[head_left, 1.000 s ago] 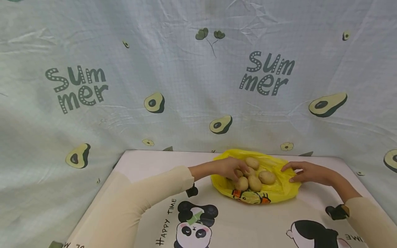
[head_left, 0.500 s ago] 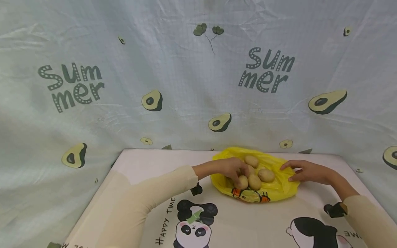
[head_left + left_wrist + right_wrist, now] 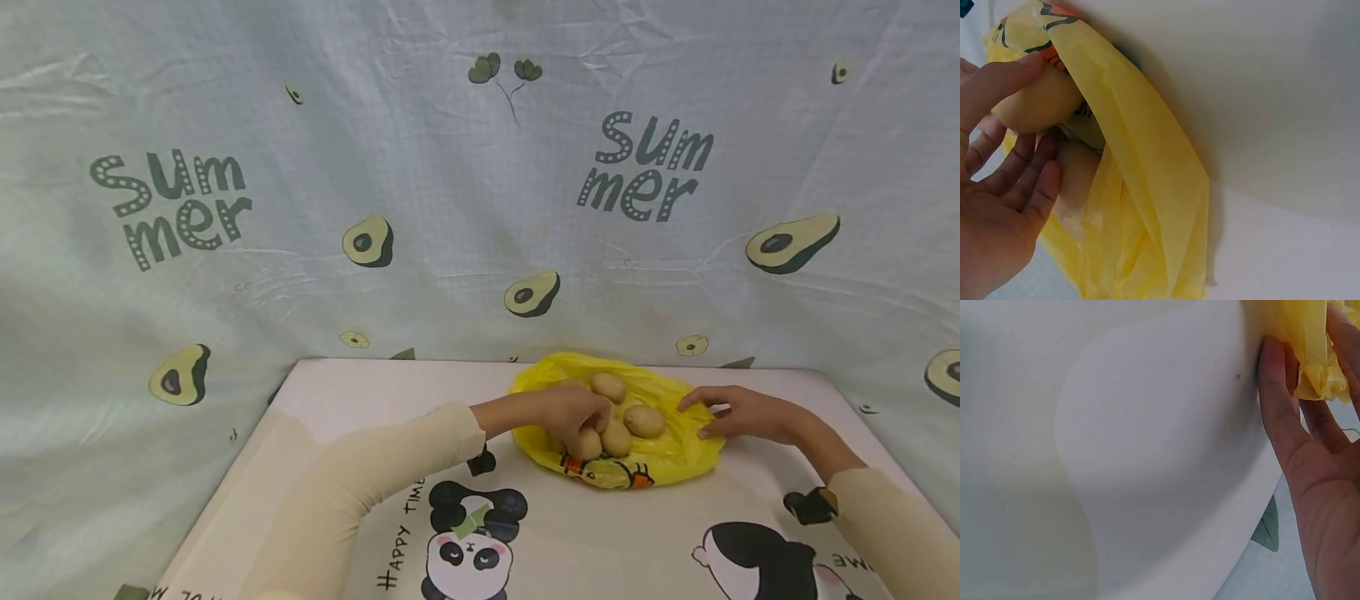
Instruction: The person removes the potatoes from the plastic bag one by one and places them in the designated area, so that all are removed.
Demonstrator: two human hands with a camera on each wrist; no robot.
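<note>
Two hands work across the desk (image 3: 615,542): the left hand (image 3: 572,414) curls its fingers round one potato (image 3: 1041,103), apparently not yet lifted out; the right hand (image 3: 753,418) holds the yellow bag (image 3: 678,450). Other potatoes (image 3: 645,422) wait inside it.

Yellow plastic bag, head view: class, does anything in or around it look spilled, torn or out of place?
Nothing stands out. The visible potatoes lie inside the yellow plastic bag, none shows spilled on the table, and no tear is visible. The bag's creases look ordinary for thin plastic.
</note>
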